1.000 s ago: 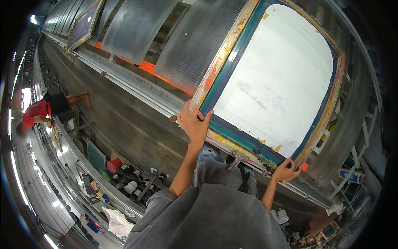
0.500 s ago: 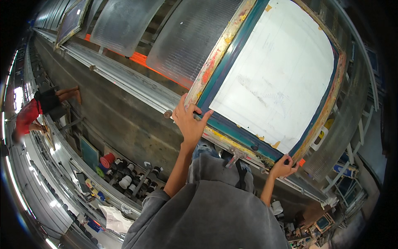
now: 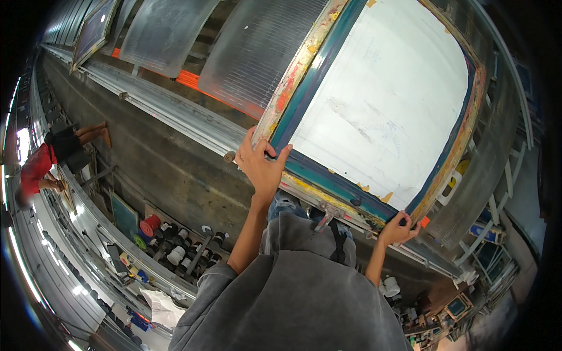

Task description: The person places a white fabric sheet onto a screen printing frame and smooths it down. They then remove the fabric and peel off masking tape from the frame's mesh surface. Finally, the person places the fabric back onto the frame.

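A screen-printing frame (image 3: 287, 93) lies in front of me, its wooden edges stained yellow and red. Inside it, a green and dark blue border surrounds a large white panel (image 3: 380, 105) with faint marks and a few bits of peeling tan tape. My left hand (image 3: 261, 167) grips the near left corner, fingers over the outer edge and thumb on the inner border. At the near right corner, my right hand (image 3: 400, 229) pinches the frame with thumb and curled fingers. Some fingertips are hidden at the wood. A metal clamp (image 3: 329, 217) sits at the near edge, between my hands.
Clear ribbed panels (image 3: 252, 52) line the long table to the left, above an orange strip (image 3: 187, 79). A metal rail (image 3: 170, 114) runs along its edge. Across the aisle (image 3: 140, 128) a person in red (image 3: 38, 167) bends over another table, with containers (image 3: 175, 251) below.
The whole view has shifted slightly, so the frame appears a little farther left and up. Both hands keep their hold on its near corners.
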`<move>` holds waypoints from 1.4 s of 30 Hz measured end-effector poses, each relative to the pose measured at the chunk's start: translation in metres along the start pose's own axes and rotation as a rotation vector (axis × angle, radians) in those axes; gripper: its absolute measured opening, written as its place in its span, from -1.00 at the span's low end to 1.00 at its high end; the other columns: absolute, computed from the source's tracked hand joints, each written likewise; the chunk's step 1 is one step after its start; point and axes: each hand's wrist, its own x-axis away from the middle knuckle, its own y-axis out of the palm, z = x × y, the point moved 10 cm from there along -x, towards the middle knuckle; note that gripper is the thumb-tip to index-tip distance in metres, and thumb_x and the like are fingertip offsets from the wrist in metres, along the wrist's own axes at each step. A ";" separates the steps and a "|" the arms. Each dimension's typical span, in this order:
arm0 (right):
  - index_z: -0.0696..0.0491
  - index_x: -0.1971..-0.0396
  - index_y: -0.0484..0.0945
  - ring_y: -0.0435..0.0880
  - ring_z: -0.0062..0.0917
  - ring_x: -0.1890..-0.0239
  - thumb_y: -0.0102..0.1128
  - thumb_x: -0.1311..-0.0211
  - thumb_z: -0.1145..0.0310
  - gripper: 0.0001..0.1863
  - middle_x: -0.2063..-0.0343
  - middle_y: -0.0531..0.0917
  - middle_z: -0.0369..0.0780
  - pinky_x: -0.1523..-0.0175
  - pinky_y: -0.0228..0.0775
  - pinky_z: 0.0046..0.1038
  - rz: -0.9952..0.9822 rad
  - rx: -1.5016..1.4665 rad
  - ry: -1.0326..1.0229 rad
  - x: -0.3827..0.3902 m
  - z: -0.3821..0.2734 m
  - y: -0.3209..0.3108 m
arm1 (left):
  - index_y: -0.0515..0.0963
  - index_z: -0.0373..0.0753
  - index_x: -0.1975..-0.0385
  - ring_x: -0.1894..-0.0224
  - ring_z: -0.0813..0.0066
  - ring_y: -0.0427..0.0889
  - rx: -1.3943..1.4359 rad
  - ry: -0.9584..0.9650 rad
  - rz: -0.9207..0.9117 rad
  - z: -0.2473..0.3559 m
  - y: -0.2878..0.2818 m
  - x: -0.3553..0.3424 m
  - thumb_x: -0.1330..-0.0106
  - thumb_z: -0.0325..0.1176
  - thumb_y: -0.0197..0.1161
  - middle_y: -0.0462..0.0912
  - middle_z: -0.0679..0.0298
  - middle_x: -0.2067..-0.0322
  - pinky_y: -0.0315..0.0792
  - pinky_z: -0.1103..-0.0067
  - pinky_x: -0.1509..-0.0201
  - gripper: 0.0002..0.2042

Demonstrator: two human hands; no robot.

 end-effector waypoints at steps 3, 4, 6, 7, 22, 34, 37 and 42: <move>0.06 0.42 0.71 0.32 -0.17 -0.35 0.39 -0.24 0.21 -0.78 -0.29 0.34 -0.10 -0.32 0.17 -0.11 -0.009 0.002 0.023 0.000 -0.007 -0.003 | 0.41 -0.19 0.64 -0.28 0.02 0.36 -0.007 -0.005 -0.001 -0.001 0.001 0.000 0.00 -0.11 0.62 0.45 0.00 -0.28 0.06 0.18 -0.35 -0.55; 0.07 0.42 0.71 0.31 -0.18 -0.35 0.39 -0.24 0.21 -0.78 -0.29 0.34 -0.11 -0.31 0.17 -0.11 -0.013 0.004 0.035 0.001 -0.008 -0.003 | 0.41 -0.19 0.64 -0.28 0.02 0.37 -0.008 0.000 0.001 0.000 0.001 -0.001 0.00 -0.10 0.62 0.46 0.00 -0.27 0.06 0.18 -0.34 -0.55; 0.06 0.41 0.72 0.29 -0.20 -0.38 0.40 -0.22 0.18 -0.76 -0.31 0.34 -0.11 -0.35 0.15 -0.13 -0.020 -0.013 0.056 0.000 -0.002 -0.001 | 0.40 -0.19 0.65 -0.27 0.02 0.37 -0.013 -0.001 0.000 0.000 0.001 -0.001 0.00 -0.09 0.62 0.46 0.00 -0.27 0.06 0.18 -0.34 -0.54; 0.06 0.40 0.72 0.28 -0.20 -0.39 0.40 -0.21 0.16 -0.75 -0.31 0.33 -0.12 -0.37 0.14 -0.14 -0.024 -0.021 0.066 0.000 0.002 0.000 | 0.40 -0.19 0.65 -0.27 0.02 0.37 -0.015 -0.001 0.000 0.000 0.001 -0.001 0.00 -0.09 0.62 0.46 0.00 -0.27 0.06 0.18 -0.34 -0.53; 0.04 0.41 0.72 0.26 -0.20 -0.40 0.39 -0.22 0.16 -0.76 -0.32 0.34 -0.12 -0.36 0.14 -0.14 -0.024 -0.011 0.060 0.001 0.001 0.000 | 0.45 -0.18 0.59 -0.31 0.03 0.35 0.015 0.037 -0.039 -0.002 0.002 0.001 -0.01 -0.12 0.61 0.44 -0.02 -0.29 0.03 0.18 -0.36 -0.59; 0.08 0.42 0.69 0.27 -0.18 -0.37 0.38 -0.25 0.20 -0.76 -0.29 0.32 -0.12 -0.34 0.15 -0.11 -0.026 -0.044 0.053 0.001 -0.006 -0.003 | 0.41 -0.20 0.63 -0.29 0.02 0.37 -0.035 0.017 -0.002 -0.002 0.001 0.001 -0.04 -0.11 0.60 0.46 -0.02 -0.27 0.03 0.17 -0.35 -0.56; 0.08 0.42 0.69 0.27 -0.20 -0.37 0.37 -0.25 0.21 -0.77 -0.30 0.32 -0.13 -0.34 0.14 -0.11 -0.017 -0.039 0.048 0.001 -0.007 -0.003 | 0.40 -0.20 0.64 -0.28 0.02 0.37 -0.021 -0.004 -0.015 0.000 0.001 -0.002 -0.02 -0.11 0.61 0.46 -0.02 -0.26 0.03 0.17 -0.35 -0.55; 0.07 0.41 0.70 0.28 -0.21 -0.36 0.37 -0.25 0.21 -0.78 -0.30 0.32 -0.14 -0.32 0.15 -0.12 -0.024 -0.050 0.062 0.001 -0.003 -0.002 | 0.39 -0.20 0.64 -0.29 0.03 0.37 -0.029 -0.007 -0.011 -0.003 0.003 -0.001 -0.01 -0.11 0.61 0.47 -0.01 -0.26 0.02 0.17 -0.36 -0.54</move>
